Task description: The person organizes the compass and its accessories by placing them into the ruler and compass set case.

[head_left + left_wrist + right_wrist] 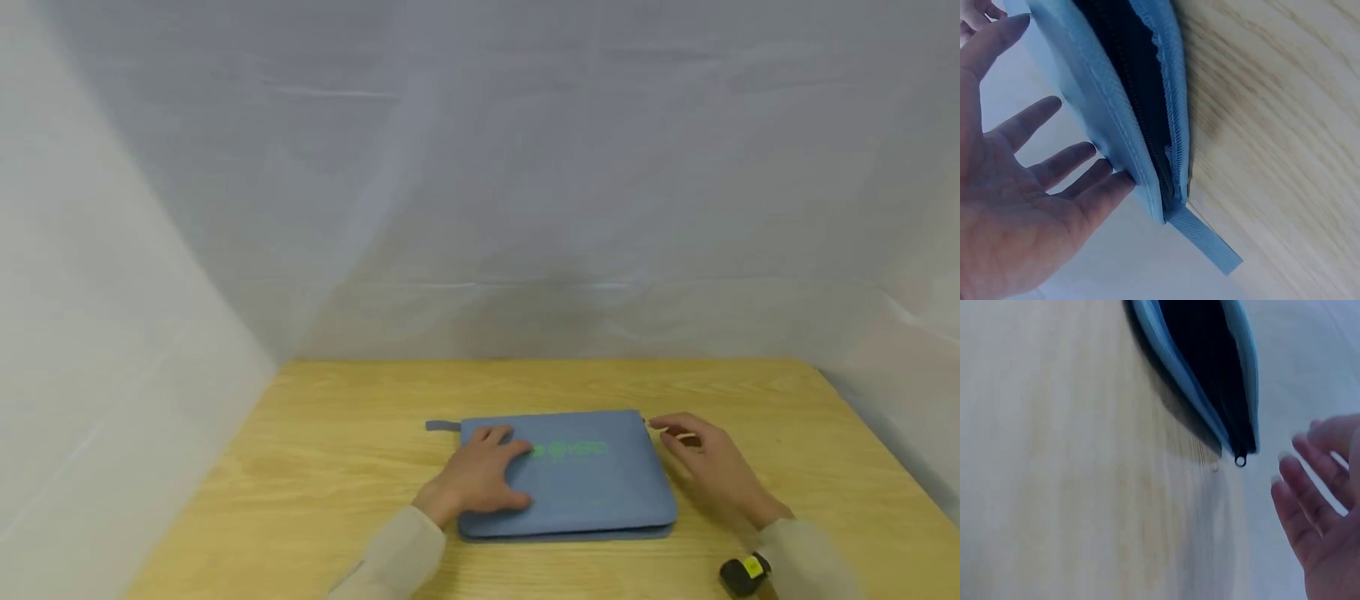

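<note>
A blue zippered pouch (592, 483) with green print lies flat on the wooden table. My left hand (483, 475) rests on its left part, fingers spread. In the left wrist view the pouch's zipped edge (1138, 94) gapes, showing a dark inside, and a fabric tab (1204, 237) sticks out at the corner. Just off the far right corner is my right hand (708, 462), its fingers loosely bent and holding nothing. The right wrist view shows the zipper pull (1240, 460) at the end of the gaping side, a small distance from those fingers.
The light wooden table (337, 458) extends around the pouch on all sides. Pale sheeting (480, 183) hangs behind the table's far edge and along both sides. A black device with a yellow label (745, 575) is on the right wrist.
</note>
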A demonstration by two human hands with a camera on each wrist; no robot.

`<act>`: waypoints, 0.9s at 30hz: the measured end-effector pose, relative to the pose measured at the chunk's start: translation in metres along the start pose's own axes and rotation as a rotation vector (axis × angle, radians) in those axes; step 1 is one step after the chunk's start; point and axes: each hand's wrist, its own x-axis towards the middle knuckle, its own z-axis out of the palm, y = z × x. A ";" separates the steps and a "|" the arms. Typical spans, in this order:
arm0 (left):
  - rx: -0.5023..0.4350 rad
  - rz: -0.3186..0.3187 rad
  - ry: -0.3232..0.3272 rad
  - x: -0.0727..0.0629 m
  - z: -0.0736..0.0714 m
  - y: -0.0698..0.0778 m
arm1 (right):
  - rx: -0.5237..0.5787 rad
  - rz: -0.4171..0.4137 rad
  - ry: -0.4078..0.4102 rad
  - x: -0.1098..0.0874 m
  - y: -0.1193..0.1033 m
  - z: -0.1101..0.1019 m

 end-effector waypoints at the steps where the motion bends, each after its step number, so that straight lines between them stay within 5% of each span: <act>1: 0.007 0.000 -0.003 0.001 0.000 0.001 | -0.014 0.002 0.001 0.003 0.003 -0.001; 10: 0.076 0.029 -0.058 0.006 0.001 0.004 | -0.130 0.104 -0.136 0.027 0.024 -0.006; 15: 0.166 0.076 -0.088 0.007 0.004 0.003 | -0.198 0.084 -0.219 0.037 0.028 -0.004; 27: 0.243 0.136 -0.096 0.008 0.005 0.006 | -0.316 0.128 -0.146 0.028 0.029 -0.010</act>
